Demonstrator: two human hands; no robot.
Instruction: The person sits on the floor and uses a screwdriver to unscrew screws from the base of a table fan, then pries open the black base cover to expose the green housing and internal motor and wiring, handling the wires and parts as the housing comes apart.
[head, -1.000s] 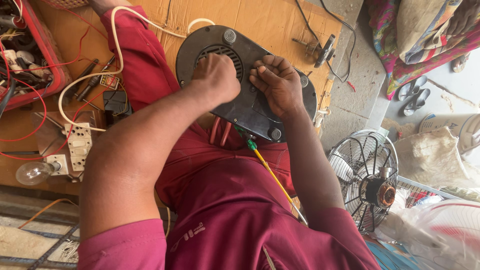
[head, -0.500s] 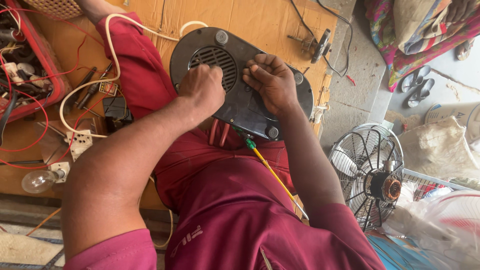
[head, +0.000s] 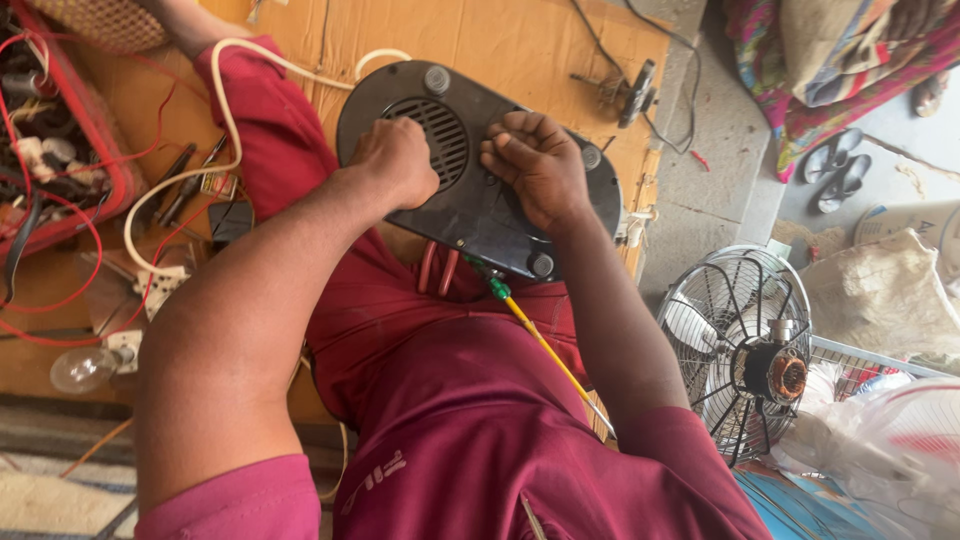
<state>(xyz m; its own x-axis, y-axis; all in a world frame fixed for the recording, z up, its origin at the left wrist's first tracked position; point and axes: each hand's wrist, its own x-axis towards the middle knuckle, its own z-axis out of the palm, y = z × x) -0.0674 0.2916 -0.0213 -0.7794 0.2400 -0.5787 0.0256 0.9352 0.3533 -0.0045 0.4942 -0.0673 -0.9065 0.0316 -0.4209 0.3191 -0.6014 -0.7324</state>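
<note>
We have pulled the black appliance base nearer, left hand fisted on its vent, right hand pressing it flat.

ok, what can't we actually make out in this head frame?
- Head view: whether the left hand pinches a tool or screw; its curled fingers hide whatever lies beneath, on the vent grille.
- Right hand covers that part of the black appliance base.
- Yellow screwdriver: the handle end disappears under the base edge.
- Red crate with wires: cut off by the left frame edge.
- Table fan: partly hidden by plastic bags.
</note>
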